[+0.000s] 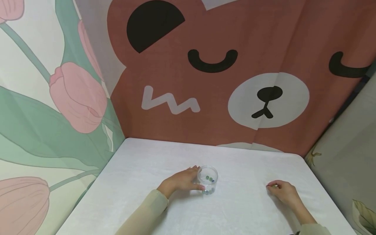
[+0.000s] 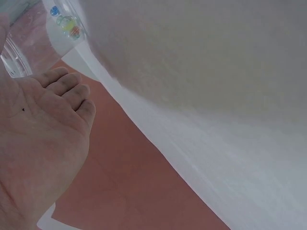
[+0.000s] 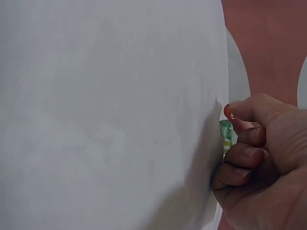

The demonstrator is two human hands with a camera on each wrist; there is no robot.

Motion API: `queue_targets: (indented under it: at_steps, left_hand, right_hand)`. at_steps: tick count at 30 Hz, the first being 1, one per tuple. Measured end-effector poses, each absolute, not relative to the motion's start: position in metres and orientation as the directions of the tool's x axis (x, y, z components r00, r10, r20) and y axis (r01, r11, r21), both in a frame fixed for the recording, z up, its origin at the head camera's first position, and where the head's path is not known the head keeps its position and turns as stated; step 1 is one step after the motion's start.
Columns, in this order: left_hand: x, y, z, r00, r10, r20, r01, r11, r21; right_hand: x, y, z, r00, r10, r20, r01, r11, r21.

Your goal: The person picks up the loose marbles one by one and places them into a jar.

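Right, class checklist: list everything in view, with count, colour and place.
Table: one, white, centre
Clear cup: one, transparent, on the table
Cup marbles: several, blue, green, yellow and orange, inside the cup
Hand marbles: at least two, orange and green, in the right hand
Bear backdrop: one, reddish-brown, behind the table
Tulip curtain: one, pink, green and white, left
Right curtain: one, greyish, right
Left hand: one, bare, around the cup
Right hand: one, bare, right of cup
Sleeves: two, pale beige, forearms

"What's worn?"
"A long, plain left sleeve [image 1: 147,212] in pale beige-green, and a right sleeve [image 1: 313,229] to match."
"Any markings?"
"One tiny dark dot [image 2: 22,109] on the left palm [image 2: 43,139]."
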State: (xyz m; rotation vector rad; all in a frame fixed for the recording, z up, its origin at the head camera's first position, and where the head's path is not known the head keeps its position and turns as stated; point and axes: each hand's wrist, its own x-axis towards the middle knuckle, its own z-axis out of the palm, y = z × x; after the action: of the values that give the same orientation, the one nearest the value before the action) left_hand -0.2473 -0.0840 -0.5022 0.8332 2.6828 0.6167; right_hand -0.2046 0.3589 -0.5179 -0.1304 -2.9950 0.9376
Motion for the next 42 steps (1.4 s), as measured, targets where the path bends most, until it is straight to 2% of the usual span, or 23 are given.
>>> queue_targets:
  at_steps: [7,22,42]
  left_hand:
    - [-0.248,-0.083,-0.501,-0.794,0.597,-0.116,0.489,0.74,0.462]
    - [-0.246,-0.084,-0.504,-0.801,0.588,-0.116,0.47,0.737,0.485]
    - [-0.246,-0.084,-0.503,-0.805,0.583,-0.113,0.467,0.739,0.485]
  right_hand:
    - [-0.203,0.353,-0.511,-0.995,0.092,-0.045,0.1,0.788,-0.608]
    - [-0.193,0.319,-0.5,-0.99,0.116,-0.078,0.133,0.609,-0.782]
    - [-0.194,0.286,-0.488,-0.998,0.069,-0.007,0.046,0.571,-0.819]
